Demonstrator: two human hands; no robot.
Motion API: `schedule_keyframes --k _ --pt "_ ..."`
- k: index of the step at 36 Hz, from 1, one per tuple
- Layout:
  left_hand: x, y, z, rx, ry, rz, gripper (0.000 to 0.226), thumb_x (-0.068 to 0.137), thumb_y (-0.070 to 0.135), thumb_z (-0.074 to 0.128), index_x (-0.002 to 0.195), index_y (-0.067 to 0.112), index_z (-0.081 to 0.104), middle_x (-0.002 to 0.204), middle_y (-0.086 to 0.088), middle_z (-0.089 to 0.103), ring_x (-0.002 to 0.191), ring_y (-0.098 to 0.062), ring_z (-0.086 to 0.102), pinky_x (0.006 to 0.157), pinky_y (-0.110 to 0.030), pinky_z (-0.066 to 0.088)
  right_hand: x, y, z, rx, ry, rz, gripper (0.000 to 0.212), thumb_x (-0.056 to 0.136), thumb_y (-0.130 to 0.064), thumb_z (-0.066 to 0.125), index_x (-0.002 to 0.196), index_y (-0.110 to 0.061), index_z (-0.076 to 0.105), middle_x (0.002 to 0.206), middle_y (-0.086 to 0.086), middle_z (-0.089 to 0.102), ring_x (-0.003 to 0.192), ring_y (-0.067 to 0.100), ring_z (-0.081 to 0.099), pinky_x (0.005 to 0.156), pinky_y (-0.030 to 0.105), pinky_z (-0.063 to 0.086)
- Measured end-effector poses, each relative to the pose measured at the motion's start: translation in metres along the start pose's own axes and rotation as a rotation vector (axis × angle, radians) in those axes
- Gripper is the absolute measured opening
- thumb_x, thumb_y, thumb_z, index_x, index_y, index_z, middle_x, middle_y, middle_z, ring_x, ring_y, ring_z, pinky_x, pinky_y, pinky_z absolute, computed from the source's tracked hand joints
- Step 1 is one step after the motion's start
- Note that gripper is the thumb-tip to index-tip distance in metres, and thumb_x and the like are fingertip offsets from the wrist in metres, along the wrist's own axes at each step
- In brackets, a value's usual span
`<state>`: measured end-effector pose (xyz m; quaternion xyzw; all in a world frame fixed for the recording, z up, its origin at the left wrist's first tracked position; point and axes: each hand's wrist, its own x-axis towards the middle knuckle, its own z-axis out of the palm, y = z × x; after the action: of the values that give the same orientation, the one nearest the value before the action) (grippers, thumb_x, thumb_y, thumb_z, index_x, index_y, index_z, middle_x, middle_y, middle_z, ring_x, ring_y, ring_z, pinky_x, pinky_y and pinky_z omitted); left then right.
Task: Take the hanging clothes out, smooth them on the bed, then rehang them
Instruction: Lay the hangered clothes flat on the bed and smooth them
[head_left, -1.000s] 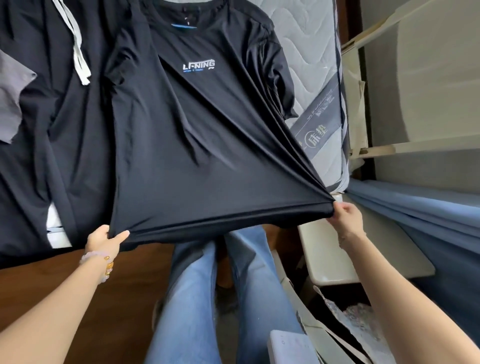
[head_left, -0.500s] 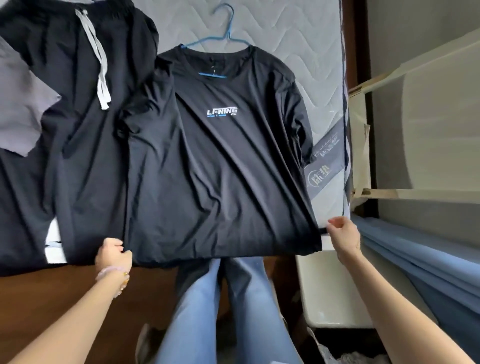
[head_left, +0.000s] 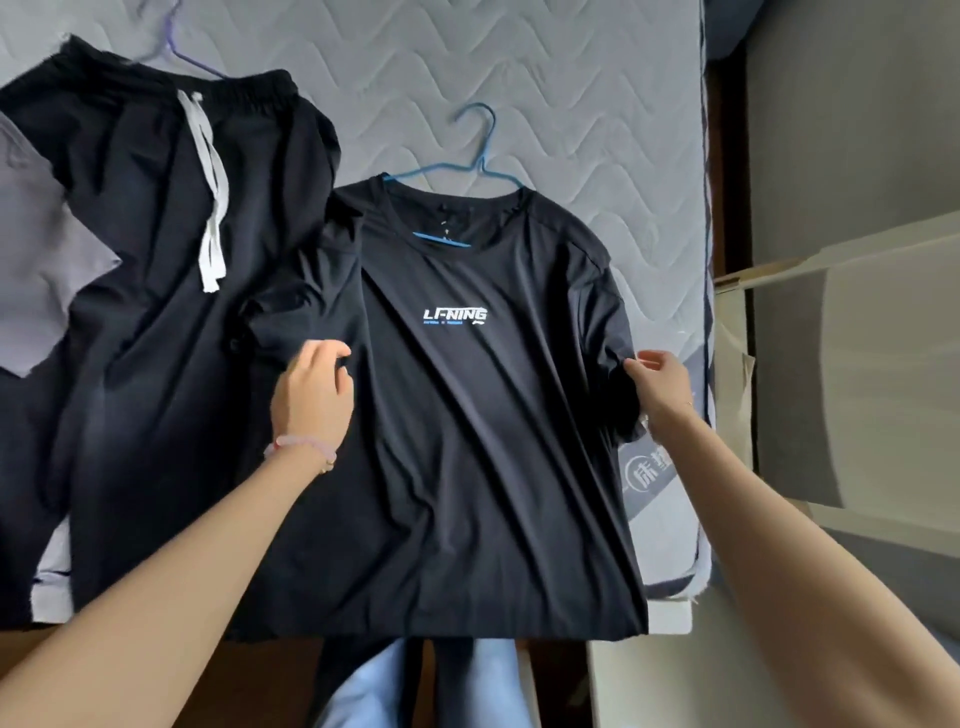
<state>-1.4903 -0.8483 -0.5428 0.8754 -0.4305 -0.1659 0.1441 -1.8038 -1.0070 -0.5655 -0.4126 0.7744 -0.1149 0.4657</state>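
- The black T-shirt (head_left: 483, 441) is spread front-up on the quilted mattress (head_left: 597, 104), with its hem at the near edge of the bed and its collar pointing away.
- A blue hanger (head_left: 480, 156) is seen inside the collar, its hook lying on the mattress beyond the neckline.
- The shirt lies between the two hands: the left hand (head_left: 314, 395) is placed on its left side just below the sleeve, and the right hand (head_left: 660, 382) is held at the outer edge of the opposite sleeve.
- The edge of that right-side sleeve is pinched between the thumb and fingers of the right hand, and creases are drawn in the cloth towards the grip.
- The left hand is shown from the back, fingers bent down onto the fabric; whether cloth is gripped beneath them cannot be told.
- Both forearms are stretched forward from the lower corners of the view, and a beaded bracelet (head_left: 301, 447) is worn on the left wrist.
- Black shorts (head_left: 156, 260) with a white drawstring (head_left: 210, 192) are laid just beside the shirt on the left, touching its sleeve.
- A grey garment (head_left: 47, 275) is partly covered by the shorts at the far left.
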Motion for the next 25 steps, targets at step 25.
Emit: schedule_keyframes --k 25 --pt "0.167 -0.049 -0.068 -0.741 -0.494 -0.605 0.017 0.078 0.022 0.06 0.092 0.013 0.065 0.113 -0.011 0.068 0.097 -0.021 0.064 0.102 -0.037 0.043 0.067 -0.016 -0.04 -0.212 -0.105 0.042 0.036 0.093 -0.036 0.049 0.098 -0.002 0.059 0.094 0.021 0.061 0.084 0.029 0.058 0.077 0.042 0.047"
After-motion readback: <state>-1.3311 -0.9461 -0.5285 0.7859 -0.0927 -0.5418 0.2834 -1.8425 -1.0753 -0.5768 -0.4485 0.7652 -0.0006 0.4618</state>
